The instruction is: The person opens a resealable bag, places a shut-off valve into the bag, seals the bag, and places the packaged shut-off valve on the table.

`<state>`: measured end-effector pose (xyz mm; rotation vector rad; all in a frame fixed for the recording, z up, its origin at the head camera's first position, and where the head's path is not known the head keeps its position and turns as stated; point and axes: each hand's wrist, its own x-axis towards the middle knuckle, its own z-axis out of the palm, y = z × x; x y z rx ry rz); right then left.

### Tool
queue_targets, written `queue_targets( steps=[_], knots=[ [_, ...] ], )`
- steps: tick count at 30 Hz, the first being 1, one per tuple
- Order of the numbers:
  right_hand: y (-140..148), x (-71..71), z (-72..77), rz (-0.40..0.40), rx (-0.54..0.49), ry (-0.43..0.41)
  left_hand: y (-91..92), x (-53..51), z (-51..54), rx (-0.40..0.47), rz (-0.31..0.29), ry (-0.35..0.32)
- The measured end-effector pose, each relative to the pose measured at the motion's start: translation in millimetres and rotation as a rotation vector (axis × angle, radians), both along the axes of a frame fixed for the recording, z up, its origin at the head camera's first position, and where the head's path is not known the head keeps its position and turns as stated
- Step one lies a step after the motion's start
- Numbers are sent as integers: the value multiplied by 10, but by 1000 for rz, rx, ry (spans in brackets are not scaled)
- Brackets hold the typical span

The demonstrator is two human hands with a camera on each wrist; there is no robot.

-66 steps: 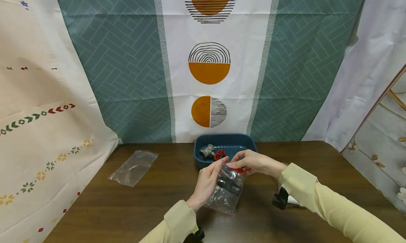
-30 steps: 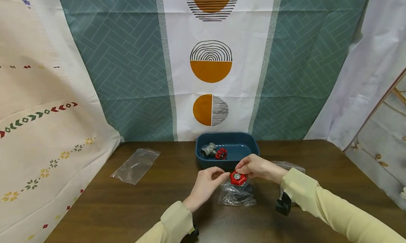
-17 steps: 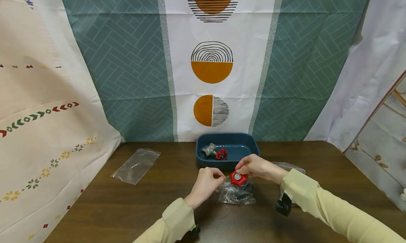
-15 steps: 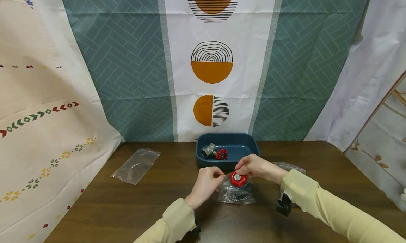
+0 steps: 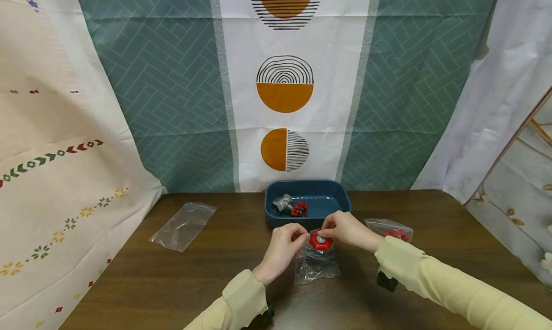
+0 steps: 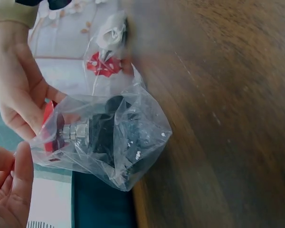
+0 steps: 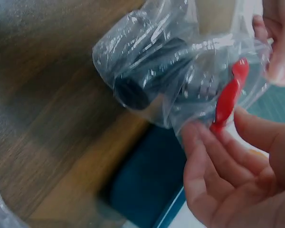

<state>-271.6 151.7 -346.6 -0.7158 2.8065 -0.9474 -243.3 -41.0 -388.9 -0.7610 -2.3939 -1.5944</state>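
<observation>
In the head view, a valve with a red handwheel (image 5: 320,241) stands inside a transparent zip bag (image 5: 316,271) just in front of the blue tray. Its dark body (image 6: 102,137) and silver neck (image 6: 77,131) show through the plastic in the left wrist view. My right hand (image 5: 348,232) pinches the handwheel between thumb and fingers. On the other side, my left hand (image 5: 278,251) pinches the bag's upper edge between thumb and forefinger. The bag's mouth is around the handwheel; the bottom of the bag is crumpled about the dark body.
The blue tray (image 5: 308,221) behind the hands holds a metal valve (image 5: 282,204) with a red wheel (image 5: 299,209). On the right lies another bag with a red-wheeled valve (image 5: 396,234), partly behind the sleeve. A flat transparent bag (image 5: 183,227) lies at the left.
The handwheel has turned to face upward as the bag slid down around the valve. The left hand let its fingers off and took the bag's edge again. The right forearm shifted slightly, uncovering the right-hand bag.
</observation>
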Motion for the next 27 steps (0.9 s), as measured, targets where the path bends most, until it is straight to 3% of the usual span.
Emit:
queue_targets(
  steps=[4,11,14,20,27],
  knots=[
    [121,-16,-19,67,14,-3,-13,5,2,14,4,-21],
    [261,-1,-14,199,-120,-190,-21,8,30,91,-28,-83],
    [282,12,-8,244,-155,-202,-28,10,30,93,-16,-88],
    [319,-1,-68,365,-143,-84,-44,1,13,86,-4,-99],
    [341,-1,-116,537,12,241,-48,-37,-12,44,-65,-104]
  ],
)
